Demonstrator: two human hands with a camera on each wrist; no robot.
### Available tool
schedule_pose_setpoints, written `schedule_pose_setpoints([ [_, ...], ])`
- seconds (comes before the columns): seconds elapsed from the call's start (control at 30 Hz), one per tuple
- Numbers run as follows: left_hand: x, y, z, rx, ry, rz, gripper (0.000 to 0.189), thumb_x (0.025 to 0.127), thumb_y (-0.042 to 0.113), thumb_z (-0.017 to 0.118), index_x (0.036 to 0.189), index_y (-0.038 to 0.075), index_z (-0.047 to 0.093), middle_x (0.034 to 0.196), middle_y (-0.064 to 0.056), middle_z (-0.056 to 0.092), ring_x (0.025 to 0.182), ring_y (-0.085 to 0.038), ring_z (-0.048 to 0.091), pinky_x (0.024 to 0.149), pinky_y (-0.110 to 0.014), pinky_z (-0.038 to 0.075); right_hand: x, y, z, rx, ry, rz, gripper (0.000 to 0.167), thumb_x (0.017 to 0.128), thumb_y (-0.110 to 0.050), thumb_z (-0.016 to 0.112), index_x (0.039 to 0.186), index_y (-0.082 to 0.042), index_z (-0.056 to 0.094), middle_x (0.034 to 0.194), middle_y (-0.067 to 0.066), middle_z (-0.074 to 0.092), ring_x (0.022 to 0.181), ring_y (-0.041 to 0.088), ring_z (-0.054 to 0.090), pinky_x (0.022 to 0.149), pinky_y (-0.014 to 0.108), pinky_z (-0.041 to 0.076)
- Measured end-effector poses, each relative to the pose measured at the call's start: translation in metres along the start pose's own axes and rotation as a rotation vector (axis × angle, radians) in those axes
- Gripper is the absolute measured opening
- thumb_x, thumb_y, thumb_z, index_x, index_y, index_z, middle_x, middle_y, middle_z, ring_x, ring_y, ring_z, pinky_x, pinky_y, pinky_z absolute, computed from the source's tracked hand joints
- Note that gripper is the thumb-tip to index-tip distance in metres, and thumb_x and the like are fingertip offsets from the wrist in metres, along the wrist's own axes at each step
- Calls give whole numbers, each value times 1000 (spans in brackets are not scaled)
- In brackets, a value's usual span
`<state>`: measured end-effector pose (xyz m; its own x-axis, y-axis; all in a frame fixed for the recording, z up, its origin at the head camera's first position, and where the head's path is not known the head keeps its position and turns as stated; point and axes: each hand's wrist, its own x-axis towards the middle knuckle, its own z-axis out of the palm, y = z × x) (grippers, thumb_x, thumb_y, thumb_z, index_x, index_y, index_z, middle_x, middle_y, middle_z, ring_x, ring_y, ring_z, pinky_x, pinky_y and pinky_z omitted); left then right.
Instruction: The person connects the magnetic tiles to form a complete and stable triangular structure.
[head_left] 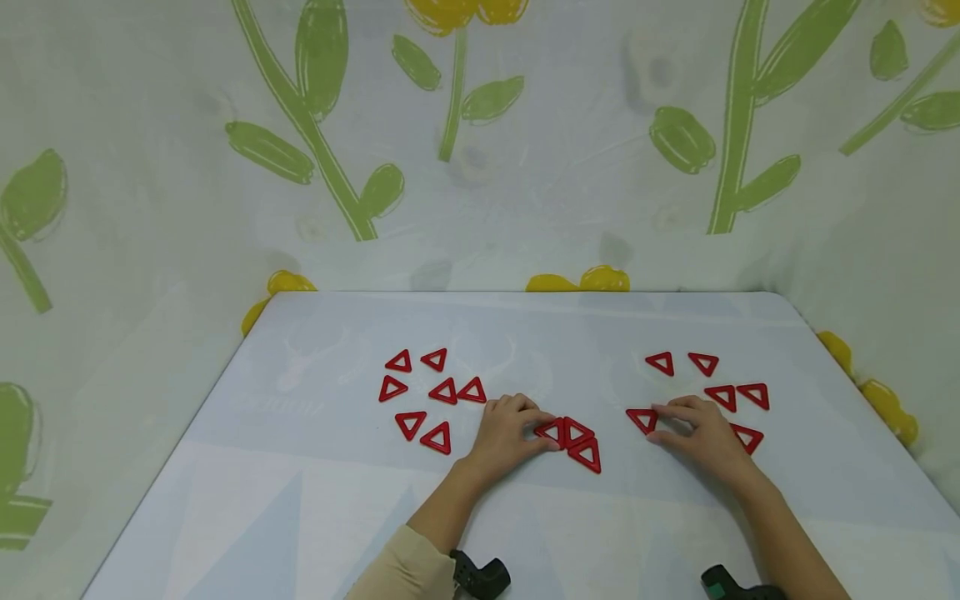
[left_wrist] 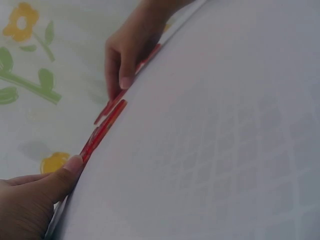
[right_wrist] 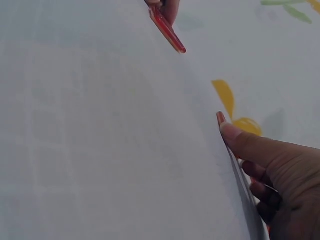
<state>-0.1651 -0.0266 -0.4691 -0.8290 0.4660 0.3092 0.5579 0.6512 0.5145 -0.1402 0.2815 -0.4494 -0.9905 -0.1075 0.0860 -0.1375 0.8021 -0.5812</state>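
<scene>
My left hand (head_left: 508, 432) pinches a red triangle frame (head_left: 561, 433) between thumb and fingers near the middle of the white table. Against its right side lies a second red triangle (head_left: 567, 433), and a third red triangle (head_left: 583, 462) sits just below that one. To the right, my right hand (head_left: 701, 437) pinches another red triangle (head_left: 636, 422) by its right corner, apart from the group of three. In the right wrist view the thumb of the right hand (right_wrist: 280, 170) presses on the thin red edge (right_wrist: 220, 119) of this piece.
Several loose red triangles (head_left: 410, 414) lie left of the left hand. More lie behind and beside the right hand, one of them (head_left: 747, 429) partly covered by it. The white table (head_left: 300, 517) meets a wall covering (head_left: 525, 200) with printed plants at its far edge.
</scene>
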Motion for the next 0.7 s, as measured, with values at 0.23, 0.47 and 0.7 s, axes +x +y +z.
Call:
schedule_pose_setpoints([
  [0.23, 0, -1, 1, 6, -10, -5, 36, 77, 39, 75, 109, 23, 72, 99, 5, 57, 91, -11, 51, 83, -32, 34, 5, 0, 9, 22, 17, -52, 47, 76, -22, 78, 118, -4, 66, 107, 13, 60, 101, 27, 48, 72, 31, 45],
  [0.47, 1, -1, 1, 1, -17, -3, 36, 78, 39, 74, 110, 23, 72, 99, 5, 57, 92, -11, 51, 85, -33, 34, 8, -6, 16, 37, 13, -80, 46, 76, -21, 79, 117, -3, 67, 106, 13, 60, 102, 29, 47, 74, 40, 45],
  [0.7, 1, -1, 1, 4, -23, -6, 36, 78, 39, 74, 110, 23, 72, 99, 4, 57, 93, -12, 51, 86, -34, 35, 11, -11, 23, 61, 13, -121, 45, 74, -17, 79, 116, -3, 67, 103, 12, 61, 102, 29, 47, 78, 45, 38],
])
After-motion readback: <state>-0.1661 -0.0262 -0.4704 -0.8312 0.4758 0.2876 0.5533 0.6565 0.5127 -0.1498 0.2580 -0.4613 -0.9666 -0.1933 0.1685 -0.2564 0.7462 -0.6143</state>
